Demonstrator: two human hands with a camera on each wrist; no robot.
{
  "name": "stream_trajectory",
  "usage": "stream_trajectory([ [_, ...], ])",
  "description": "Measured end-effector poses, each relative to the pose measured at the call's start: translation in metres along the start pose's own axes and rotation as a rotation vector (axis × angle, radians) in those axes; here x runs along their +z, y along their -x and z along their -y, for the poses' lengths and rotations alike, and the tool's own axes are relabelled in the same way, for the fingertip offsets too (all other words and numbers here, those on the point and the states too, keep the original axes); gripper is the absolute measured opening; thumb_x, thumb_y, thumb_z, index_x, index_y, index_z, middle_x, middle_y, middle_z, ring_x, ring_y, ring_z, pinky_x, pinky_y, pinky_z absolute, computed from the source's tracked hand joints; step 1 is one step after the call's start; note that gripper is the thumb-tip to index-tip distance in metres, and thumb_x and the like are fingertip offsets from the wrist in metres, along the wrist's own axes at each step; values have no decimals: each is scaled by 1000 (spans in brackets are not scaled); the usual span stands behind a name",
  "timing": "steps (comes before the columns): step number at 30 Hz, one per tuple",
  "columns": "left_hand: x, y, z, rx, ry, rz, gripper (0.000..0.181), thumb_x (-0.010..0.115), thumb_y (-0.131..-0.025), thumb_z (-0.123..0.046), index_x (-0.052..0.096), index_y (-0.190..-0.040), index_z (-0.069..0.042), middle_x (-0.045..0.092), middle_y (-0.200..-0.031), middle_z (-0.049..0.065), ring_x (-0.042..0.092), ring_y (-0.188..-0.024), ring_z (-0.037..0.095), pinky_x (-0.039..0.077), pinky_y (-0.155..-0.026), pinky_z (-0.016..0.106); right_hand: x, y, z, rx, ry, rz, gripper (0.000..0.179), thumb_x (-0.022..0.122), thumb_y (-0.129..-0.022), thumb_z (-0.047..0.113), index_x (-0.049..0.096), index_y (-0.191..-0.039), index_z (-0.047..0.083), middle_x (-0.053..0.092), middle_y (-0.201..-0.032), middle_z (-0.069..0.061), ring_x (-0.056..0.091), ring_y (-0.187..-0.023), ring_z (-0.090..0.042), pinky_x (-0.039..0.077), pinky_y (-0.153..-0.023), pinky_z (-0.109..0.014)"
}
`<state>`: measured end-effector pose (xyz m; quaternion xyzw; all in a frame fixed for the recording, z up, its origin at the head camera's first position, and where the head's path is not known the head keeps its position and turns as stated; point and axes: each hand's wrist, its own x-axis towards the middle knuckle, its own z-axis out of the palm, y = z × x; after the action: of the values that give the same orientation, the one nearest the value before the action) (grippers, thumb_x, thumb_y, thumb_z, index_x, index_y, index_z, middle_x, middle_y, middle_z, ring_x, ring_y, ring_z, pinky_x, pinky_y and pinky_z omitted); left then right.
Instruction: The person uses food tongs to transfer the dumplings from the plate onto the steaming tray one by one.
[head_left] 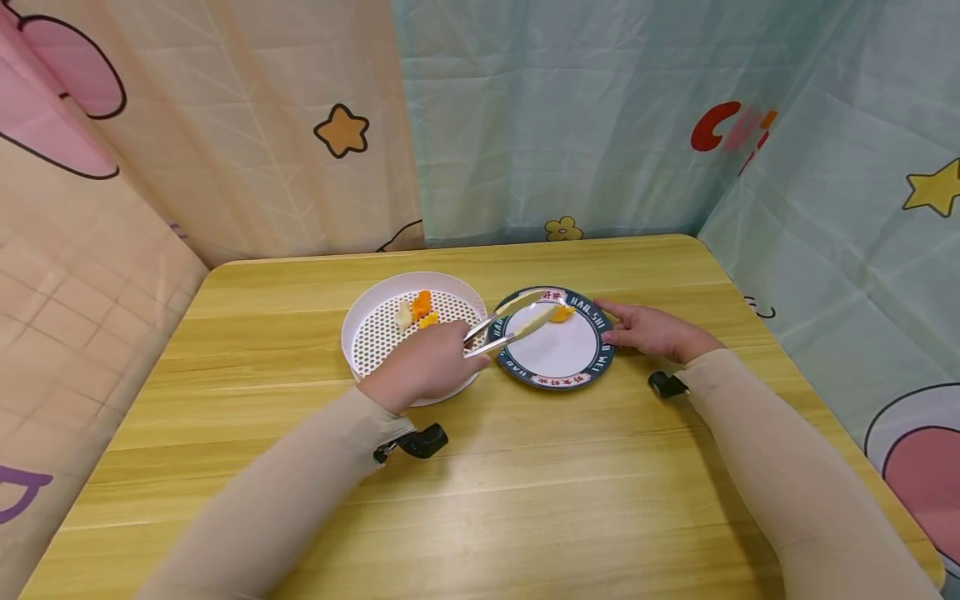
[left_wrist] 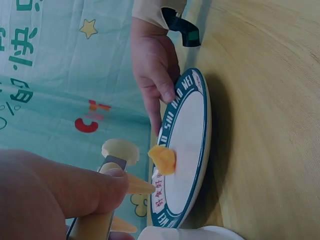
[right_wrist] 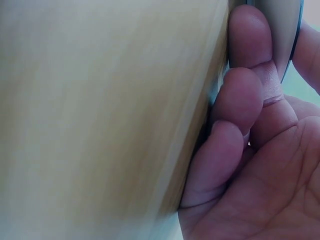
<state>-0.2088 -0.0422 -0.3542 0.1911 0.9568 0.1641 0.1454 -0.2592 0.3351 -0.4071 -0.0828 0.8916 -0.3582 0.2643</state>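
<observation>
My left hand grips a pair of metal tongs with pale beige tips. The tongs reach over the left part of a white plate with a dark green lettered rim, their two arms apart. A yellow-orange piece of food lies on the plate near its far rim, beside the tong tips; nothing shows between them. At the plate's right side my right hand holds the rim, thumb on top and curled fingers low against the table, by the underside.
Left of the plate stands a round white perforated tray with orange, yellow and whitish pieces in it; my left hand covers part of it. Both stand on a wooden table. Printed curtains hang behind and at the sides.
</observation>
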Motion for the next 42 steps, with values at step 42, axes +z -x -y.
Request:
stream_trajectory([
  [42, 6, -42, -30, -17, -133, 114, 40, 61, -103, -50, 66, -101, -11, 67, -90, 6, 61, -71, 20, 47, -60, 32, 1, -1, -1, 5, 41, -7, 79, 59, -109, 29, 12, -170, 17, 47, -79, -1, 47, -78, -23, 39, -73, -34],
])
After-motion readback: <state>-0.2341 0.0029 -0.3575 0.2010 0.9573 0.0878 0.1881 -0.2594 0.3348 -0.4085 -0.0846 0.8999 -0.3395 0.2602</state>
